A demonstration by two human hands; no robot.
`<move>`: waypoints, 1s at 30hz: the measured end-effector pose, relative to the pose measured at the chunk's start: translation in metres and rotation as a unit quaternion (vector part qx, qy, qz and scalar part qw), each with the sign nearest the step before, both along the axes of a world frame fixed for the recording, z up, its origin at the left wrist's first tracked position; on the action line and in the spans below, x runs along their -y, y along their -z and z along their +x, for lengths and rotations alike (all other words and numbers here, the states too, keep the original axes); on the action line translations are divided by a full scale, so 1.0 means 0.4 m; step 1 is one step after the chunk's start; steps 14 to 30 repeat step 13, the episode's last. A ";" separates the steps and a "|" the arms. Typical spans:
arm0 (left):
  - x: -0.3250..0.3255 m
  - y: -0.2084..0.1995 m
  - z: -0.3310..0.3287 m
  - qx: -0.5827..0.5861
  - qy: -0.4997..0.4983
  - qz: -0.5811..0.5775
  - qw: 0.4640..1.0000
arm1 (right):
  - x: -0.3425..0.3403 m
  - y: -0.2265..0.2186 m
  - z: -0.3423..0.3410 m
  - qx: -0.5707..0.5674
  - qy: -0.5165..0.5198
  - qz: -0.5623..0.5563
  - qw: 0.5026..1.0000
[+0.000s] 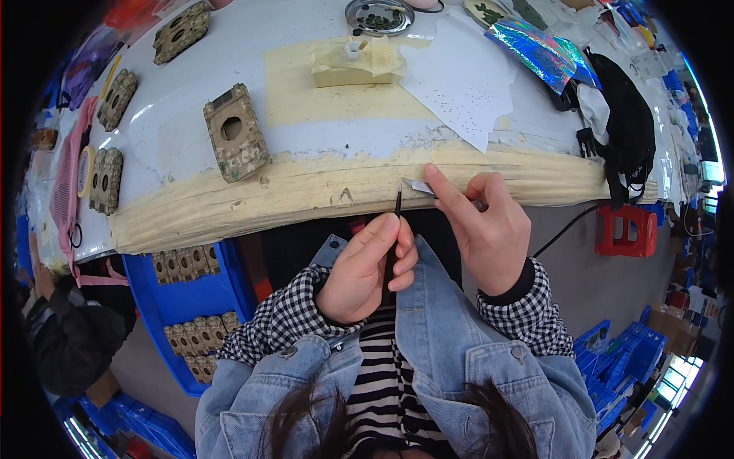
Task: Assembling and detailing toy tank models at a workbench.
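My left hand [367,268] is closed around slim black tweezers [397,203], their thin tip pointing up at the table's front edge. Just to the right, my right hand [485,226] grips a craft knife [418,186], its silver blade aimed left, close to the tweezers' tip. Whether blade and tip touch cannot be told. Most of the knife's handle is hidden by the fingers. Left of both hands, a camouflage-painted model tank hull [248,145] with a round hole lies on the table.
Masking tape covers the table's front edge [321,195]. Further back are a tape-covered block [348,73], a white speckled sheet [466,99] and a round metal tray [380,29]. A blue crate [138,287] of hulls stands lower left; a black bag [623,115] lies right. Another person [76,329] sits far left.
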State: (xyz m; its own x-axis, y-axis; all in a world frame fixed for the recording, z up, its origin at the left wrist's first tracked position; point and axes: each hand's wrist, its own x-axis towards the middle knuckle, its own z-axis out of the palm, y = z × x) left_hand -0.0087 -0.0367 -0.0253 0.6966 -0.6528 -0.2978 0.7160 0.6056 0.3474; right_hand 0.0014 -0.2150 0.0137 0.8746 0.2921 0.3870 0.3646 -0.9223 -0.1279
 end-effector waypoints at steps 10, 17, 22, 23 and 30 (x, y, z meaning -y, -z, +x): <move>-0.002 0.004 -0.008 0.011 -0.006 0.048 0.999 | 0.001 -0.006 0.000 0.007 -0.006 -0.023 1.000; -0.002 0.008 -0.008 0.006 -0.003 0.046 0.999 | -0.003 -0.011 -0.003 -0.006 0.006 -0.027 1.000; -0.002 0.008 -0.008 0.006 -0.003 0.046 0.999 | -0.003 -0.011 -0.003 -0.006 0.006 -0.027 1.000; -0.002 0.008 -0.008 0.006 -0.003 0.046 0.999 | -0.003 -0.011 -0.003 -0.006 0.006 -0.027 1.000; -0.002 0.008 -0.008 0.006 -0.003 0.046 0.999 | -0.003 -0.011 -0.003 -0.006 0.006 -0.027 1.000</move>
